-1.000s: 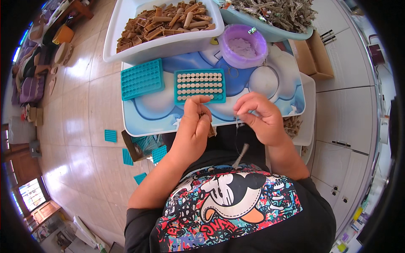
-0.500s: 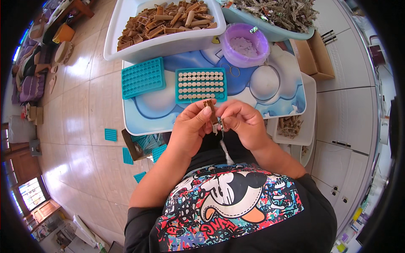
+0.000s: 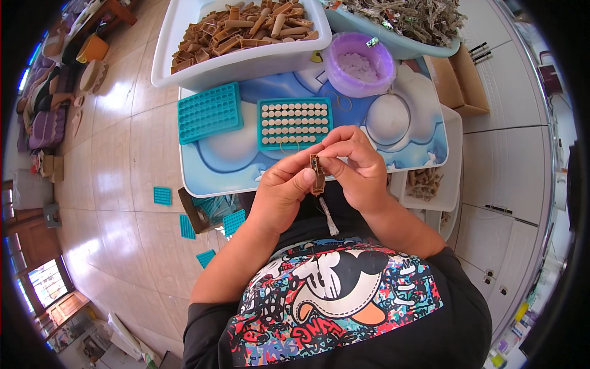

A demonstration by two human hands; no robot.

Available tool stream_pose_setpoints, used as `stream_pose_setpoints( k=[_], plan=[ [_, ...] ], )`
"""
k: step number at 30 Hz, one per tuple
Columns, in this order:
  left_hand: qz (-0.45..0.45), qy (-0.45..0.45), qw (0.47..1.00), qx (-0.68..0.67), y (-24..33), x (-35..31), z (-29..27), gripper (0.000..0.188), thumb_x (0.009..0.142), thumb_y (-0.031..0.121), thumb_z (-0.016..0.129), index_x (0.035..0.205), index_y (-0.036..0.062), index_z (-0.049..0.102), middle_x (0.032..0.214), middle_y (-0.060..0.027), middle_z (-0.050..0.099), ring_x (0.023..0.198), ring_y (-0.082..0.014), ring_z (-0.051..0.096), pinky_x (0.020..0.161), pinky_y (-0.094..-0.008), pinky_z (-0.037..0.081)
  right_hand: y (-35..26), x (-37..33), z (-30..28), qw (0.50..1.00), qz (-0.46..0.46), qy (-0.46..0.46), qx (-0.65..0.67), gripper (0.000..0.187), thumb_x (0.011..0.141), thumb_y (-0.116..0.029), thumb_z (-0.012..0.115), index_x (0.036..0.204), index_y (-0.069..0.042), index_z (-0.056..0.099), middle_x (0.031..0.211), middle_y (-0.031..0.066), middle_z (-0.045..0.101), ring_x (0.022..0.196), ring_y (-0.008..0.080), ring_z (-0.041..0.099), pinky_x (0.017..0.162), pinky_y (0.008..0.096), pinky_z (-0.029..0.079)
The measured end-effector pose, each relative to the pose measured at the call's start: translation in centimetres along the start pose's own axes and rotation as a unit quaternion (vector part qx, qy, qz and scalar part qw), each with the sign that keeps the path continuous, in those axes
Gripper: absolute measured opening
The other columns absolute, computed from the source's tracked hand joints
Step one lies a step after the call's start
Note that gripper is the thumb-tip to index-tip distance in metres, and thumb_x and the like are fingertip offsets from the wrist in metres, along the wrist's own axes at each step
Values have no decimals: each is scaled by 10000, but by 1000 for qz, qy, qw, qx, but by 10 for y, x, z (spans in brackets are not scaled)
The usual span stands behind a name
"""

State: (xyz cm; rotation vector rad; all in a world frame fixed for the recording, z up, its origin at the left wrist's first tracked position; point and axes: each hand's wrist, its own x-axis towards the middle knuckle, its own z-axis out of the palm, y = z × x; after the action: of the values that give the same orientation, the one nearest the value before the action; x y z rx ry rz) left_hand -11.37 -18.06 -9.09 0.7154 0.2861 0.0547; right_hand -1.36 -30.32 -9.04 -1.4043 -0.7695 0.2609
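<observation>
Just beyond my chest, my left hand (image 3: 284, 192) pinches a small brown plastic casing (image 3: 318, 178) between thumb and fingers. Small dark parts show inside the casing's upper end, too tiny to make out. My right hand (image 3: 356, 169) has its thumb and fingertips closed at that same end, touching the casing. A whitish bundle of thin wires (image 3: 329, 219) hangs from the casing's lower end. Past my hands lies a teal tray (image 3: 295, 101) with rows of round pale discs (image 3: 294, 122). A thin ring-shaped loop (image 3: 289, 147) rests at its near edge.
A second teal tray (image 3: 209, 114) lies at the left on the blue table (image 3: 215, 169). Behind stand a white tub (image 3: 246, 69) of brown casings, a purple bowl (image 3: 359, 87) of pale pieces and a light-blue basin (image 3: 405, 49) of wire bundles. An open cardboard box (image 3: 470, 86) is at right.
My right hand has moved up from the casing's lower end to its top, and the small part it held is now at the casing. The casing has turned narrower to view and dropped slightly.
</observation>
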Motion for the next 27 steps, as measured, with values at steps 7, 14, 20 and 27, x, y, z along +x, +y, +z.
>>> stream_pose_setpoints(
  k=[7,14,20,27],
  plan=[
    [-2,8,1000,10,1,-1,2,462,880,203,634,1286,19,511,1001,-1,620,851,-73,555,739,-224,450,-1,0,2,999,-30,16,-42,81,795,-9,670,863,-39,638,962,87,567,820,167,574,694,272,469],
    [-1,47,997,54,4,-1,1,372,908,187,596,1234,12,555,957,-16,632,826,-82,568,734,-227,457,-7,7,-2,988,-83,-17,-130,92,780,-16,677,856,-45,635,908,85,582,778,210,578,681,283,463],
    [10,60,993,102,-1,-2,-9,325,933,159,538,1204,-20,546,1064,-75,629,928,-139,616,808,-268,497,-3,8,-2,985,-66,-51,-149,85,789,-20,660,870,-39,639,887,100,580,779,225,579,681,290,465],
    [19,89,990,112,1,-1,-9,307,941,155,525,1192,-18,553,1013,-63,629,875,-124,612,768,-253,493,-1,2,1,992,-25,-45,-112,150,804,4,620,947,-39,633,920,119,581,841,247,580,716,304,472]
  ],
)
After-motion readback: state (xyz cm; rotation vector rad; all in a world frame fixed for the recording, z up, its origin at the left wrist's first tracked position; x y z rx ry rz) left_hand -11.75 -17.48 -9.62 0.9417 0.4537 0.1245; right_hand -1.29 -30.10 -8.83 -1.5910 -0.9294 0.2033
